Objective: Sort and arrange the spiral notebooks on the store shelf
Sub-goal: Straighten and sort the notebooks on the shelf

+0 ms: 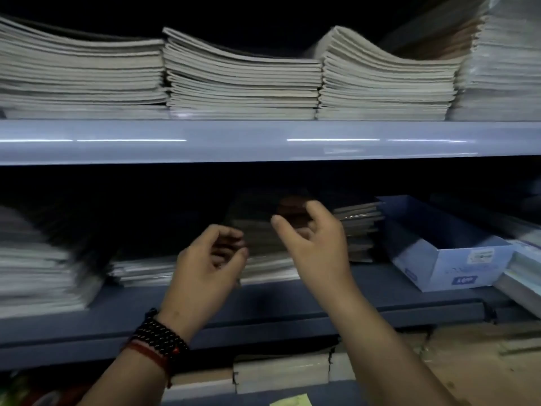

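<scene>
Left grip and right grip both looked empty as far as I could tell, fingers loosely half-curled. They were reaching at the dark stack of notebooks, which sat on the shelf just left of the box. The right one was up by the stack's top, the left one lower at its front. Couldn't say if either actually touched it, it was dim and blurry in there.

I'd call this the reach-in step, with that stack not sorted yet. The next move probably needed both grips on the stack's sides to lift or square it without the top covers sliding off.

The stack looked dark-covered, shiny like it was wrapped, and a bit slumped; no spirals visible. Further left of the box sat a lower pile and a taller leaning one.
</scene>
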`<state>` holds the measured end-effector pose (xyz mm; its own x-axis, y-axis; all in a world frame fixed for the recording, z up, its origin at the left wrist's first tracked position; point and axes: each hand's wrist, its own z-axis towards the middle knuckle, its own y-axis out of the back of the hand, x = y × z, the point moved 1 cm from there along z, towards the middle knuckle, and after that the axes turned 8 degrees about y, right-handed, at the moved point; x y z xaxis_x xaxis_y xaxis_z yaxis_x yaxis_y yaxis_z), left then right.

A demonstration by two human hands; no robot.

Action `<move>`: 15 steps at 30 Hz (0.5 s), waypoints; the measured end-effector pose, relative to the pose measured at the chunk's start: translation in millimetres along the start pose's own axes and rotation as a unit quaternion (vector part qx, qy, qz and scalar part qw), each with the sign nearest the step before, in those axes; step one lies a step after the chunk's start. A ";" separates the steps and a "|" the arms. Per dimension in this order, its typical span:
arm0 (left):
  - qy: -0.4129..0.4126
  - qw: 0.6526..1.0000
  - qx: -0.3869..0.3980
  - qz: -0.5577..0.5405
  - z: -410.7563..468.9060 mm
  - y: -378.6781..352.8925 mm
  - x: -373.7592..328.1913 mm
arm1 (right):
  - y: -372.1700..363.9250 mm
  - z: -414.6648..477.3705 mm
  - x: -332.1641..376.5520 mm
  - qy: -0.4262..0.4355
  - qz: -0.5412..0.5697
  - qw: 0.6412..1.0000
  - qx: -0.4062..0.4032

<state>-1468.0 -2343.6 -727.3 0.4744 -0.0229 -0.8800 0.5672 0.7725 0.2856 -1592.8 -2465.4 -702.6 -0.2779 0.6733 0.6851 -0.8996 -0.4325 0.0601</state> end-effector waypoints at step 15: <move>0.161 0.956 -0.102 0.225 -9.4 152.1 108.1 | -154.5 -57.5 -42.0 0.005 -0.162 0.936 0.311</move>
<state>-1336.8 -2222.6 -782.5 0.3888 0.5115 -0.7663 0.1972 0.7663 0.6115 -1461.6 -2392.4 -782.4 -0.0305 0.8342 0.5506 -0.5673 -0.4679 0.6776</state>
